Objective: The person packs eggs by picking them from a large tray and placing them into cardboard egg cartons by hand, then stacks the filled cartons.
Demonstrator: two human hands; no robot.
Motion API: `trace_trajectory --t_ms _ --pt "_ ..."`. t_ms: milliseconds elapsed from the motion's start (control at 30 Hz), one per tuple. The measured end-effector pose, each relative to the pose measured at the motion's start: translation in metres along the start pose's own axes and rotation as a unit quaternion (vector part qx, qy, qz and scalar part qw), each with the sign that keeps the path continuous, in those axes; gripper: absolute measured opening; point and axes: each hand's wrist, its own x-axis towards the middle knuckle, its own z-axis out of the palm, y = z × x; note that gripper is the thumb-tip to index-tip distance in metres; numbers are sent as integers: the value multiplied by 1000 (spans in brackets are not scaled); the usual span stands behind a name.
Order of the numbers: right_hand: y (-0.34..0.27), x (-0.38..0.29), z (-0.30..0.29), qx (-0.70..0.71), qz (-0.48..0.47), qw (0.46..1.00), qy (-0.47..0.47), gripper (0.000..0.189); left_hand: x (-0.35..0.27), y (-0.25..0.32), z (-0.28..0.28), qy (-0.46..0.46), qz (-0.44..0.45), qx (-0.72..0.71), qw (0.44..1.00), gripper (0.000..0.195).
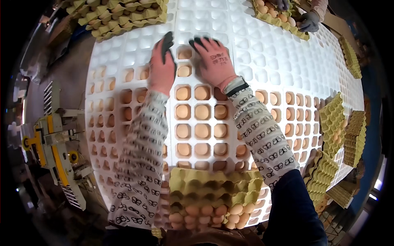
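Observation:
White foam egg trays (212, 103) with octagonal cells lie before me, and brown eggs (202, 112) sit in many of the nearer cells. My left hand (161, 66), in a pink glove with dark fingertips, hovers over the cells with its fingers stretched forward and nothing visible in it. To its right, my right hand (213, 60) is spread palm down over the cells, fingertips bent downward; what lies under its palm is hidden. Between the hands, one egg (184, 70) rests in its cell. Close to my body, a yellow pulp egg tray (212, 184) holds eggs along its near side.
Stacked pulp trays (123, 17) stand at the far left. At the far right, another person's gloved hand (308, 22) touches a tray of eggs (277, 17). More pulp trays (331, 126) lie along the right side. A machine with yellow parts (57, 144) stands left of the table.

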Motion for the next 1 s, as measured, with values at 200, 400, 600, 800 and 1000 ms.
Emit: trace_trajectory --t_ms 200,400,600,800,1000 --pt "-11 -70 -96 235 196 951 47 48 -113 42 -103 -131 -9 -101 986 38" --pt "-104 -220 -243 185 460 860 -126 44 -254 112 -209 -378 63 125 915 56" --pt "-182 -307 -279 9 174 911 -373 65 -314 164 -153 -505 166 260 806 63" --pt "-202 -337 -308 236 297 901 -209 53 -307 166 -154 -537 153 255 789 64" --pt "-204 -308 -302 361 556 710 -237 35 -311 175 -147 -483 109 210 843 62"
